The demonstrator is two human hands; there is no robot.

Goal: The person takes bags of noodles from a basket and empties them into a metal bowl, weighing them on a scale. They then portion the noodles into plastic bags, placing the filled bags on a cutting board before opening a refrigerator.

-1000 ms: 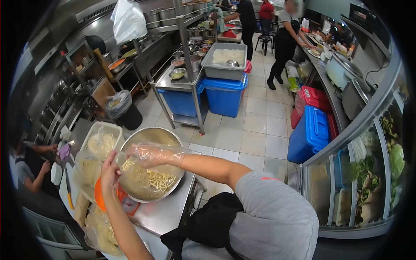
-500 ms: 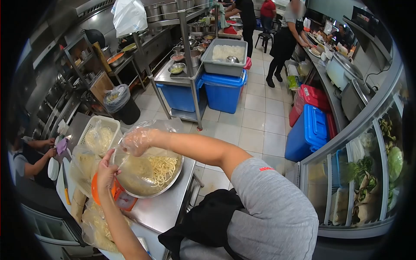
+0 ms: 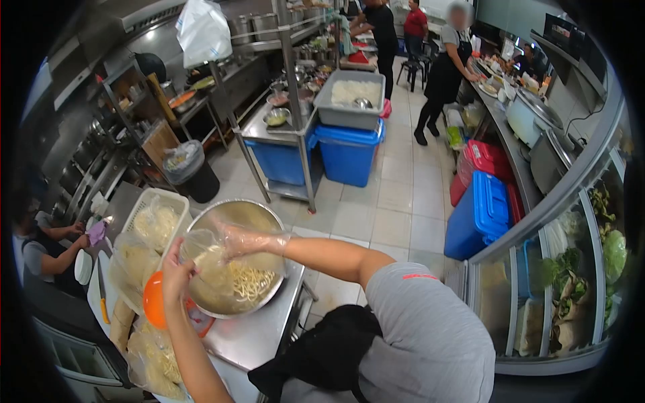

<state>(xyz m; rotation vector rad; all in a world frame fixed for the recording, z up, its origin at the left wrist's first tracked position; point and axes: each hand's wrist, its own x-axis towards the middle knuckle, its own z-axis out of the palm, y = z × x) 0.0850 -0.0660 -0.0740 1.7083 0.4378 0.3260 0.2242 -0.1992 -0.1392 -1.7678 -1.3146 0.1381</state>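
My left hand (image 3: 177,272) pinches the edge of a clear plastic bag (image 3: 207,250), which is held over the left side of a large steel bowl (image 3: 259,209). My right hand (image 3: 243,243), in a clear plastic glove, is at the bag's side above the bowl. Its fingers are blurred and partly behind plastic, so I cannot tell what they grip. Pale yellow noodles (image 3: 252,281) lie in the bowl below both hands. Just left of the bowl, beside my left wrist, is an orange bowl (image 3: 154,301).
A cream basket (image 3: 176,201) holds bagged noodles (image 3: 154,225); more bagged noodles (image 3: 156,359) lie nearer me. A knife (image 3: 103,295) rests on a white board at left. One person's hands (image 3: 79,235) work there; another person (image 3: 447,70) stands at the right counter.
My right hand has moved right and down from the bag's upper part, uncovering the bowl's far rim. My left hand keeps its hold on the bag, slightly further right.
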